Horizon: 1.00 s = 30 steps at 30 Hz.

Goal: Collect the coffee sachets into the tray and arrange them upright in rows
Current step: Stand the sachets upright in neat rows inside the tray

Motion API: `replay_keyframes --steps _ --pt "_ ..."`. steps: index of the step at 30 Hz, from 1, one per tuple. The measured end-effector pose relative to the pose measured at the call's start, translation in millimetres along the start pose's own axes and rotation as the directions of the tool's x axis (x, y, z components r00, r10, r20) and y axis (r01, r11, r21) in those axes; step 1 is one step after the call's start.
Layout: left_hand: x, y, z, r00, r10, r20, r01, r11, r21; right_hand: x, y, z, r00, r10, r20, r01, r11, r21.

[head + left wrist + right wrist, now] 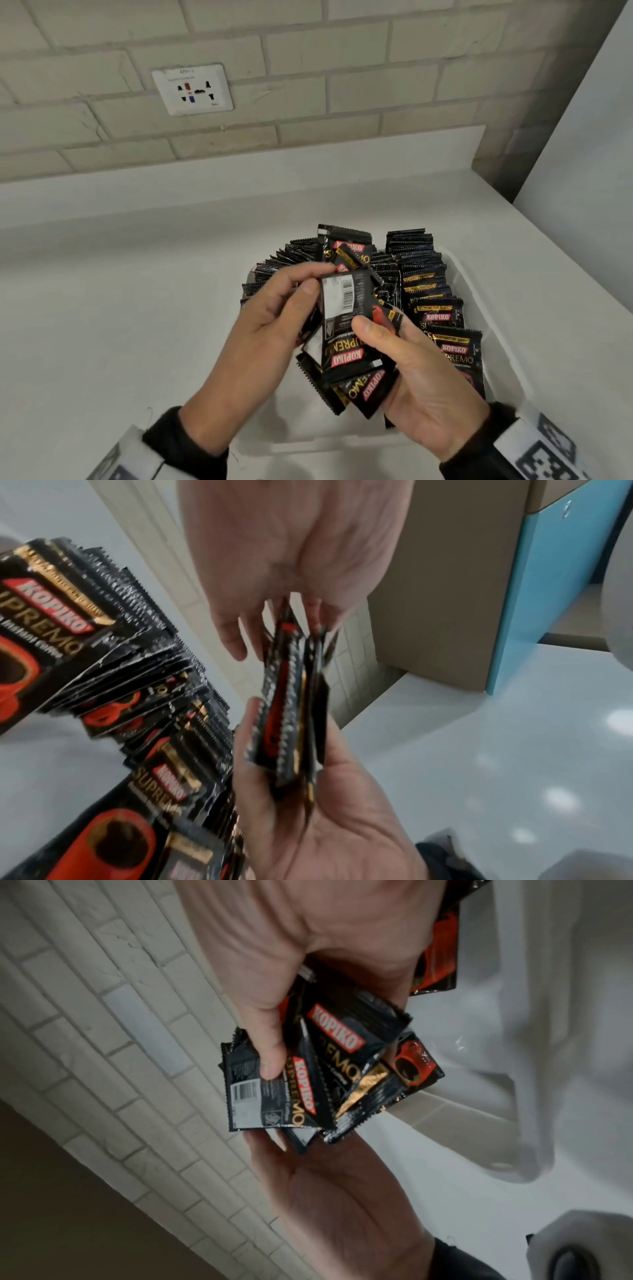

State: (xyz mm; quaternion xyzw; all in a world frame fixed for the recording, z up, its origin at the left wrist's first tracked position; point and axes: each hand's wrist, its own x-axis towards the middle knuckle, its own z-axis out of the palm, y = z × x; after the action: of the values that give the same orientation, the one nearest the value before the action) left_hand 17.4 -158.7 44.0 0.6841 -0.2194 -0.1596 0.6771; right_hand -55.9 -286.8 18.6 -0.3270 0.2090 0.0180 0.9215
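- A white socket plate [192, 89] sits on the pale brick wall [308, 68] in the upper left of the head view; a white counter [120, 291] fills the lower half, and a white panel [589, 144] closes off the right edge.
- The white tray [479, 308] stands at centre right of the head view, holding upright rows of sachets [424, 274]; its left side is mostly covered by the hands and the bundle.
- Both hands hold a loose bundle of sachets [346, 329] above the tray's near part, the packets fanned out and overlapping at odd angles.
- The left hand [270, 329] has thumb and fingers curled round the bundle's upper left edge.
- The right hand [421, 383] cups the bundle from below right, its thumb pressed on the top packet's face.
- In the left wrist view the bundle is seen edge-on and blurred, so the number of packets cannot be made out.
- The tray's near rim is cut off by the wrists, and dark sleeves [178, 442] with patterned bands hide the lower corners.
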Motion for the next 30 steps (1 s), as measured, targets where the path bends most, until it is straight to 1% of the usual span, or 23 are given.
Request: replay_keyframes --steps 2,3,4,6,7,9,11,13,16,23,30 --pt "6 5 -11 0.997 0.048 -0.058 -0.048 0.999 -0.002 0 -7 -2 1.0 -0.028 -0.001 0.029 0.999 0.044" --pt "11 5 -18 0.99 0.073 -0.119 -0.072 0.997 0.012 0 -11 -3 0.999 -0.036 -0.014 0.036 0.998 0.054" --pt "17 3 -26 0.979 0.072 -0.192 -0.07 0.997 0.018 1 -14 -7 0.999 -0.041 -0.027 0.043 0.997 0.06" --pt "30 -7 -42 0.954 0.011 -0.3 -0.001 0.999 0.034 0 -19 -14 0.997 -0.066 -0.044 0.069 0.994 0.079" --pt "36 -12 -48 0.948 -0.022 -0.319 0.046 0.996 0.07 -1 -21 -16 0.995 -0.077 -0.055 0.081 0.993 0.082" --pt "44 -22 -53 0.947 -0.08 -0.31 0.141 0.974 0.18 -4 -27 -20 0.991 -0.108 -0.075 0.114 0.989 0.089" --pt "49 -26 -50 0.95 -0.132 -0.283 0.207 0.944 0.256 -7 -33 -21 0.986 -0.15 -0.071 0.157 0.981 0.115" --pt "52 -27 -44 0.951 -0.193 -0.24 0.259 0.923 0.286 -8 -35 -23 0.98 -0.194 -0.041 0.197 0.973 0.123" --pt "54 -26 -37 0.944 -0.268 -0.192 0.317 0.9 0.301 -10 -38 -26 0.974 -0.221 -0.058 0.227 0.964 0.14" --pt "54 -31 -31 0.938 -0.315 -0.147 0.344 0.898 0.275 -8 -35 -30 0.963 -0.265 -0.042 0.268 0.952 0.148" --pt "56 -39 -21 0.935 -0.323 -0.149 0.35 0.909 0.227 -8 -31 -27 0.97 -0.237 -0.055 0.242 0.96 0.14"
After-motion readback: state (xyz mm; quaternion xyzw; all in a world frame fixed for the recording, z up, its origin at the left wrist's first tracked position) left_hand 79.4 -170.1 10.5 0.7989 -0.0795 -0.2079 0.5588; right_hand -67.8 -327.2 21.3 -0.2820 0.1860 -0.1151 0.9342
